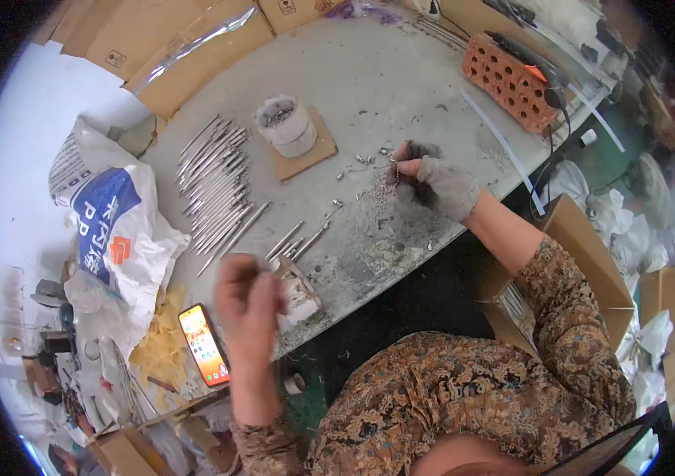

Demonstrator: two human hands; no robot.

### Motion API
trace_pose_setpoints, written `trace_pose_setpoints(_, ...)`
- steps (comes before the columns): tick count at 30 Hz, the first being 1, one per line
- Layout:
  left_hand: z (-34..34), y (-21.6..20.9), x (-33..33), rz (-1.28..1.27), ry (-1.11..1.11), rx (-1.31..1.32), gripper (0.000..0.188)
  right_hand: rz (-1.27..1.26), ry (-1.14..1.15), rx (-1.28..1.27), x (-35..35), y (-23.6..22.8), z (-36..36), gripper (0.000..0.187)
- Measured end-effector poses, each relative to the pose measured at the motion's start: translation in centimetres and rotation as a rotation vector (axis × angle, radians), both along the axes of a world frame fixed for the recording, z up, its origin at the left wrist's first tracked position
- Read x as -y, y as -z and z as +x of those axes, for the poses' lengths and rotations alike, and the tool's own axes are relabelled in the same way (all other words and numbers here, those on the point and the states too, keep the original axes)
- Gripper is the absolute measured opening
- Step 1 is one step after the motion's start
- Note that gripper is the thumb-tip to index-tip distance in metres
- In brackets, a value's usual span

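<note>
My right hand [444, 184], in a grey fingerless glove, pinches a thin ball chain [397, 171] above the grey table. Small metal fittings [365, 159] and a loose heap of chain lie beside and below it. My left hand [248, 297] is bare and smeared by motion, so its fingers do not show clearly. It hovers next to a small whitish block [299, 295], with several slim metal rods [293, 242] just behind that block. Farther left, a large row of silver metal rods [214, 190] lies side by side.
A white tub [294, 135] of small metal parts stands on a cardboard square [324, 151]. A red perforated brick [508, 83] carries a black tool with a cable at the far right. A lit phone [203, 345] and a white plastic sack [119, 230] are at the left.
</note>
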State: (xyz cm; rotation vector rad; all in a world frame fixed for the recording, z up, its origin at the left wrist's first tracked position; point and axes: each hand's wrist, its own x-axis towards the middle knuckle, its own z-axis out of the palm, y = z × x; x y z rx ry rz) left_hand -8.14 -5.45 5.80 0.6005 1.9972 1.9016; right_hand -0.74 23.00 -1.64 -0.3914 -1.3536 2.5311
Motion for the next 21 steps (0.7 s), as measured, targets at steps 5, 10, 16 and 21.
trace_pose_setpoints(5,3.6,3.6,-4.4,0.073,0.184,0.336,0.010,0.141,-0.061,-0.008,2.0,-1.7,1.8,0.013)
trace_pose_setpoints(10,4.9,5.0,-5.8,0.129,0.319,0.483,0.016,0.439,-0.097,0.008,4.9,-3.7,4.9,0.013)
trace_pose_setpoints(16,5.7,5.2,-5.9,0.067,0.323,0.523,0.014,0.479,-0.083,-0.050,6.1,-3.0,5.5,0.016)
trace_pose_setpoints(21,5.9,5.0,-5.7,0.065,0.324,0.547,0.014,0.590,-0.024,-0.068,6.5,-2.3,5.5,0.015)
